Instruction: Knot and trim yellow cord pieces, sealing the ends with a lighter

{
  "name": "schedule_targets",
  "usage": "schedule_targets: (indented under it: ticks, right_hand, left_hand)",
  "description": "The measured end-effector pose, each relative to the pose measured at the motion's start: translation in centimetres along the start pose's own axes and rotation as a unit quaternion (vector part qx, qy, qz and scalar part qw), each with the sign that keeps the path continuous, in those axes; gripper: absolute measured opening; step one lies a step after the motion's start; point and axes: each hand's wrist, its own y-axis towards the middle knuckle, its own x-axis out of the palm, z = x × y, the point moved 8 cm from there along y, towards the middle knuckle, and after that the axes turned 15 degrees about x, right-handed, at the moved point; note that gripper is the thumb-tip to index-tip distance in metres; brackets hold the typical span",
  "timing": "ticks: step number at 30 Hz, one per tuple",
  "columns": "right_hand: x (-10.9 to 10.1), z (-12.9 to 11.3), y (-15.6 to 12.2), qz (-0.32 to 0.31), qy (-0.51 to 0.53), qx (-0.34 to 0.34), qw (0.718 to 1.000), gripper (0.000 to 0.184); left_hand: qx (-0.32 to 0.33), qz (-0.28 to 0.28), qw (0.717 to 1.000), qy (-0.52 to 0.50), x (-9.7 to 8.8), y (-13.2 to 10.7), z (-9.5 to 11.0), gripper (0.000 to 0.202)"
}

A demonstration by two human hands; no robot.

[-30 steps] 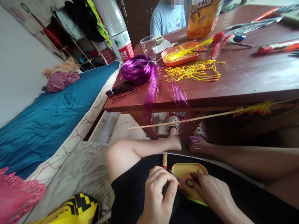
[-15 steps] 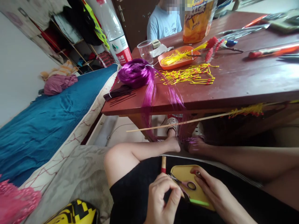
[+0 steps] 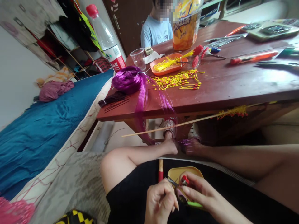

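Note:
Low over my lap, my left hand (image 3: 161, 200) is closed, thumb and fingers pressed together. Whatever it pinches is too small or hidden to make out. To its right, my right hand (image 3: 201, 193) grips a small red lighter (image 3: 185, 179) with its end facing the left hand. Beneath both hands a yellow tray (image 3: 192, 169) rests on my lap, partly covered. Scissors (image 3: 173, 182) with pinkish handles lie in it, next to a bright green strip (image 3: 195, 204). Just left of the tray is a stick with a wooden and red handle (image 3: 160, 170).
Ahead, a red-brown table (image 3: 217, 84) bears a purple thread bundle (image 3: 128, 79), yellow red-tipped stems (image 3: 177, 80), an orange dish (image 3: 161, 72), a cup (image 3: 138, 58) and bottles. A thin stick (image 3: 163, 127) crosses before its edge. Someone in light blue (image 3: 156, 32) sits beyond.
My right hand has moved left toward my left hand and turned, so the lighter's red end now shows. It now covers part of the scissors and tray. The view has shifted slightly.

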Motion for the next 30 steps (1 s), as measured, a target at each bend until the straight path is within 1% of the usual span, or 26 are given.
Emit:
schedule_targets:
  ticks: [4,6,9,12,15,17,20,24,30]
  right_hand:
    - [0.1,0.8,0.2,0.027,-0.010,0.046,0.999,0.050]
    - [0.2,1.1,0.2,0.053,0.001,0.066,0.996,0.051]
    - [0.0,1.5,0.1,0.124,0.025,0.083,0.988,0.050]
    - [-0.3,2.0,-0.1,0.185,0.045,0.082,0.978,0.050]
    - [-0.7,1.9,-0.1,0.221,0.019,0.044,0.974,0.046]
    - [-0.9,1.9,-0.1,0.236,0.015,0.020,0.971,0.043]
    - [-1.1,2.3,0.1,0.250,0.032,0.022,0.968,0.040]
    - [-1.1,2.3,0.1,0.261,0.025,0.019,0.965,0.042]
    - [-1.2,2.3,0.0,0.266,0.029,0.026,0.963,0.044]
  left_hand:
    - [-0.007,0.009,1.000,-0.015,0.1,-0.2,-0.3,0.049]
    - [-0.011,0.015,1.000,-0.020,0.1,-0.3,-0.4,0.049]
    - [-0.018,0.020,0.999,-0.031,0.1,-0.3,-0.6,0.049]
    - [-0.033,0.023,0.998,-0.054,0.2,-0.4,-1.1,0.049]
    - [-0.052,0.038,0.994,-0.085,0.1,-0.5,-1.6,0.049]
    - [-0.073,0.055,0.990,-0.106,0.1,-0.6,-2.0,0.049]
    - [-0.093,0.075,0.984,-0.134,0.1,-0.7,-2.2,0.050]
    - [-0.092,0.089,0.981,-0.147,0.1,-0.6,-2.2,0.050]
    - [-0.095,0.091,0.980,-0.147,0.1,-0.7,-2.3,0.049]
